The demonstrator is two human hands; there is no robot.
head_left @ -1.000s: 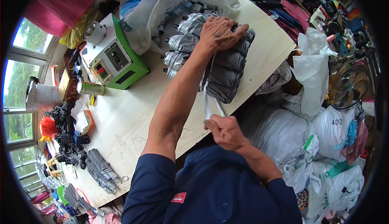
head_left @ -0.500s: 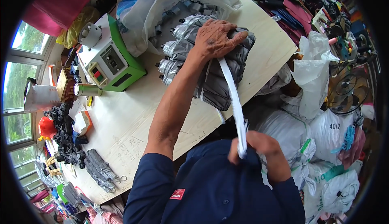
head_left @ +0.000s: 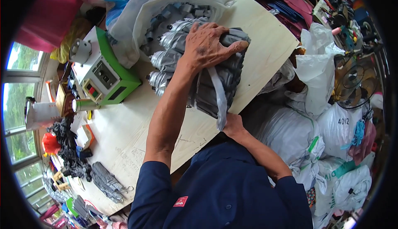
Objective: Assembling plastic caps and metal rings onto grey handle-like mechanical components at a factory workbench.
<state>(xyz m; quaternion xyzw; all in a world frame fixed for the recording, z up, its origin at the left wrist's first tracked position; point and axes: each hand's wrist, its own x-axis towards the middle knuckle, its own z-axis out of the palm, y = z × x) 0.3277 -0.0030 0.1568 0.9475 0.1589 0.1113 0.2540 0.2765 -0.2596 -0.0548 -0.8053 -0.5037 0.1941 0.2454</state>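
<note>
A bundle of folded grey umbrellas point(head_left: 207, 98) lies near the table's edge, their silvery ends and dark tips to the left. My left hand point(head_left: 207, 47) presses on top of it, fingers over the far side and thumb stretched to the right. From under that hand a white strap point(head_left: 219, 90) runs down the bundle's near side. Its lower end goes to my right hand point(head_left: 233, 125), closed on the strap low by the table edge. The right fingertips are partly hidden.
Behind the bundle, a clear plastic bag point(head_left: 143, 20) holds many small grey pieces. A green and white machine point(head_left: 105, 69) stands to the left. More folded grey umbrellas point(head_left: 105, 177) lie at the table's near left. White sacks point(head_left: 286, 133) crowd the right side beyond the edge.
My right hand has moved forward and left from my chest to the bundle's near edge. The strap, pulled taut before, now lies closer along the bundle. My left hand stays on top.
</note>
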